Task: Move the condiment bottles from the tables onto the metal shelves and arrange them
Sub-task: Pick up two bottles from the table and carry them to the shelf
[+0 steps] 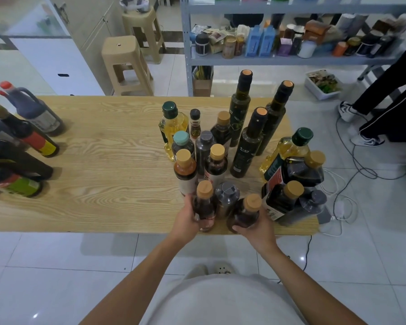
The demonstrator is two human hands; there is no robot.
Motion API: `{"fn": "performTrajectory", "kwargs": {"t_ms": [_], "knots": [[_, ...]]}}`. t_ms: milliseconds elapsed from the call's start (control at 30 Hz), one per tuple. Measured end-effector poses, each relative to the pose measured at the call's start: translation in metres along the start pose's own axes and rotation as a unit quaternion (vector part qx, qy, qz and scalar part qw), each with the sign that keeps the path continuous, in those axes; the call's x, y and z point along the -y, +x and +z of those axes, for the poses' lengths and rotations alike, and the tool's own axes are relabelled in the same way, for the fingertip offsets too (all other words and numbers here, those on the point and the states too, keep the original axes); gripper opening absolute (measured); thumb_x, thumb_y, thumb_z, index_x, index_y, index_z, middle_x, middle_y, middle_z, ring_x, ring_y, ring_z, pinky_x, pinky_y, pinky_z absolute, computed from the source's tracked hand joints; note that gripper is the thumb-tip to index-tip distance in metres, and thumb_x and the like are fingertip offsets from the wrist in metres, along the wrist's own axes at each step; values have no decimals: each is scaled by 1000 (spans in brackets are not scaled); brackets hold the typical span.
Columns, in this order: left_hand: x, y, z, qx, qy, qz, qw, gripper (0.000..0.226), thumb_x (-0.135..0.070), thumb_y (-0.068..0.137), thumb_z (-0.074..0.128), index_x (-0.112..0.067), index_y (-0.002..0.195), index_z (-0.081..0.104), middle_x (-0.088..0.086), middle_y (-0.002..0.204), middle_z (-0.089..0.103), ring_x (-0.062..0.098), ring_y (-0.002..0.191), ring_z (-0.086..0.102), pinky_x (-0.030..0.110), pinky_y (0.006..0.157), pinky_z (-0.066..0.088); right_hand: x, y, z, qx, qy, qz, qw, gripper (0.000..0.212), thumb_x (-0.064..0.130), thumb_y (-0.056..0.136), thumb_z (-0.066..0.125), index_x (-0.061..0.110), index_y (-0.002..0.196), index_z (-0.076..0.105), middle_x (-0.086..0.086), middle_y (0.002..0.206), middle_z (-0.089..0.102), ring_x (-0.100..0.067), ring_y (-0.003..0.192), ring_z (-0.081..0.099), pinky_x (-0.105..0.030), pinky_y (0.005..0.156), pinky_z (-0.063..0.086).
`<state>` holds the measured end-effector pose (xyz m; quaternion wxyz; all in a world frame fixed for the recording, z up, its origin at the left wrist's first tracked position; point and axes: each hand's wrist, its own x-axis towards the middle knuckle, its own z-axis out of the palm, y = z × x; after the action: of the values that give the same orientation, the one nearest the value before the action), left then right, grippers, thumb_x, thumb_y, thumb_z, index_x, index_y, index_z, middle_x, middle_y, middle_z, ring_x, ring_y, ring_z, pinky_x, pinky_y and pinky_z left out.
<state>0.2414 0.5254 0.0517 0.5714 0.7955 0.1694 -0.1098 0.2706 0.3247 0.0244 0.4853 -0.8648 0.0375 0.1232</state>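
Several condiment bottles crowd the right part of the wooden table (108, 160). My left hand (188, 221) grips a small dark bottle with a tan cap (204, 202) near the table's front edge. My right hand (258, 231) grips a second small dark bottle with a tan cap (245, 213) just to its right. A grey-capped bottle (226, 198) stands between the two. Behind them rise three tall dark oil bottles (249, 146) and yellow oil bottles (174, 124). The metal shelves (291, 59) stand beyond the table's far edge.
More dark sauce bottles (24, 137) stand at the table's left end. The shelf holds jars, blue cartons and packets. Two beige stools (124, 64) sit at the back left. Another person's legs (384, 106) and floor cables (352, 174) are on the right.
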Motion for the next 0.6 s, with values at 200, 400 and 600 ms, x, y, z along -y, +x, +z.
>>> {"fn": "performTrajectory", "kwargs": {"t_ms": [200,400,600], "knots": [[5,-6,4,-8,-51,4,999,76,-4,67,81,-28,125,40,-10,120,56,18,121,49,41,106,40,-6,6,-11,89,-5,3,996,75,-5,62,82,9,126,47,4,111,54,-23,118,51,-24,91,36],[9,-11,8,-20,-89,-1,996,65,-3,71,78,-33,120,46,-8,121,59,16,120,50,40,104,41,-2,-1,-5,69,-38,-26,997,74,22,49,91,49,99,44,3,114,57,-15,109,53,-29,91,46],[-1,-22,-5,-40,-198,-46,978,61,-9,75,75,-29,125,46,-12,111,60,13,108,54,35,91,45,7,-14,-8,131,-26,-8,991,83,28,50,91,30,120,45,19,108,57,-5,110,53,-17,87,40]]}}
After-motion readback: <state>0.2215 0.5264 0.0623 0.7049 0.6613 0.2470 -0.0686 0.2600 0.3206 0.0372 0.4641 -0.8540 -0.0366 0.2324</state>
